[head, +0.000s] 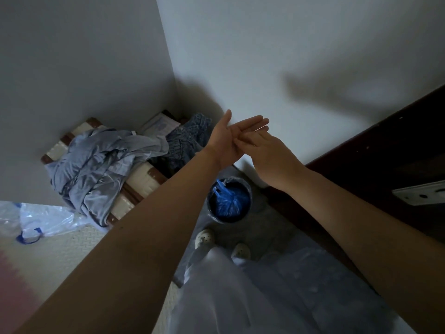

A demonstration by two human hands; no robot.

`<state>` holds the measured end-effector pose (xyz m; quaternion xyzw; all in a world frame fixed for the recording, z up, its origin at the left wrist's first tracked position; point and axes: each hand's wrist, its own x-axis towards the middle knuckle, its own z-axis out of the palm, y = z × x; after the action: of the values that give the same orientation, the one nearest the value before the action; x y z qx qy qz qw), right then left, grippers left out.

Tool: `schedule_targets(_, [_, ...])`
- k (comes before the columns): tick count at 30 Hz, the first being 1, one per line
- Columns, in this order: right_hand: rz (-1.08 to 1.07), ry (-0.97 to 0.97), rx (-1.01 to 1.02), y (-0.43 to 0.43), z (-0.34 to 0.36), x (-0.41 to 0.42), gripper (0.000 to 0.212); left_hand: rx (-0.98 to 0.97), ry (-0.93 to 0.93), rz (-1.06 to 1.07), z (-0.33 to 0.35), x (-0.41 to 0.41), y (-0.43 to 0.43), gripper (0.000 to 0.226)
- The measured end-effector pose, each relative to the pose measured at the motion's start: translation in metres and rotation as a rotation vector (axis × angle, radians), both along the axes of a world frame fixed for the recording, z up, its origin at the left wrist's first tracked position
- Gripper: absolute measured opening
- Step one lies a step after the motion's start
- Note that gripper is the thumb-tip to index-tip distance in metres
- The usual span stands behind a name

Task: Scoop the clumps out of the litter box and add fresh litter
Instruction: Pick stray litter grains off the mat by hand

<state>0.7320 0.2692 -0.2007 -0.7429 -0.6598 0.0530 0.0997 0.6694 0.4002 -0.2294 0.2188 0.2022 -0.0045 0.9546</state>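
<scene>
Litter box nowhere in sight as a person stands in a dim corner of the room, both bare arms stretched forward and hands meeting at chest height. The left hand [225,143] lies palm up with its fingers [257,122] straight and spread a little, holding nothing; the right hand [272,153] rests across it, back to the viewer, its fingers [243,141] bent against the left palm, and whether they pinch anything cannot be told. No scoop and no sack of fresh litter can be seen either.

Below the hands a dark round bin [249,189] holds a knotted blue bag [227,201], which suggests the scooped clumps may already be bagged and the hands are being brushed off, though that is only a reading. If so, the next move calls for finding the fresh litter and the box, both out of view, and turning towards them.

The person's pale shoes [204,237] stand on a grey mat just beside the bin, with clear plastic sheeting [277,285] hanging in front of the body. To the left, a heap of grey-blue clothes [101,165] sprawls over a brown-and-cream striped bench [142,179] against the white wall [240,56]; a clear plastic bag [41,218] with blue handles lies on the cream woven floor [72,249]. Dark wooden furniture [397,153] closes the right side
</scene>
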Motion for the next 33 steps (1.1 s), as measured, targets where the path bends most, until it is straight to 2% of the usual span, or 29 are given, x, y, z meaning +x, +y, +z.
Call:
schedule_targets(10, [-0.061, 0.032, -0.061, -0.006, -0.031, -0.004, 0.062, 0.071, 0.056, -0.018, -0.038, 0.01, 0.001, 0.073])
schedule_targets(33, [-0.136, 0.063, -0.148, -0.012, -0.049, -0.008, 0.058, 0.158, 0.137, -0.023, -0.053, 0.017, 0.003, 0.07])
